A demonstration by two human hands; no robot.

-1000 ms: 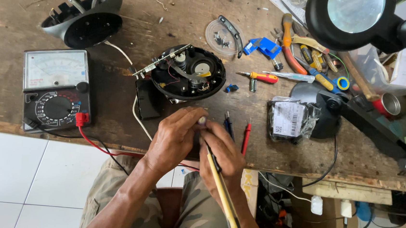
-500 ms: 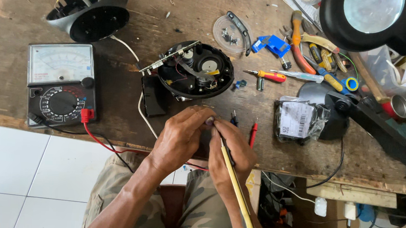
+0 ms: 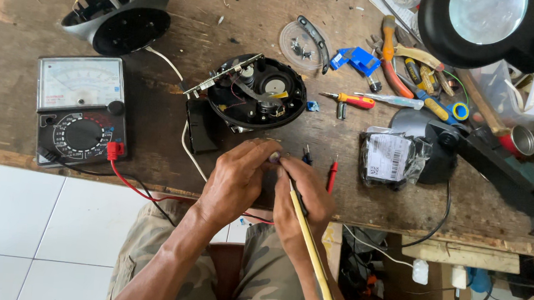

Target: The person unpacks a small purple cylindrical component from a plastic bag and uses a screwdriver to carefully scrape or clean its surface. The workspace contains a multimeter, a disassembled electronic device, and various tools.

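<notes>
My left hand (image 3: 236, 179) pinches a small part (image 3: 274, 157) between thumb and fingertips at the front of the wooden bench (image 3: 155, 116). My right hand (image 3: 304, 204) grips a long yellow-handled soldering iron (image 3: 310, 248), whose tip meets that small part; its handle runs back toward my lap. Just beyond the hands sits an opened round black device (image 3: 258, 95) with a circuit board and wires exposed. Two probe tips, one black (image 3: 306, 154) and one red (image 3: 332, 174), lie right of my hands.
An analogue multimeter (image 3: 79, 110) sits at the left with a red lead (image 3: 143, 191). A black housing half (image 3: 122, 15) lies far left. Screwdrivers and pliers (image 3: 400, 71), a bagged black part (image 3: 390, 160) and a magnifier lamp (image 3: 486, 24) fill the right side.
The hands stay together on the small part with the iron. The view has shifted a little, so the bench items sit slightly lower and more to the right in the frame.
</notes>
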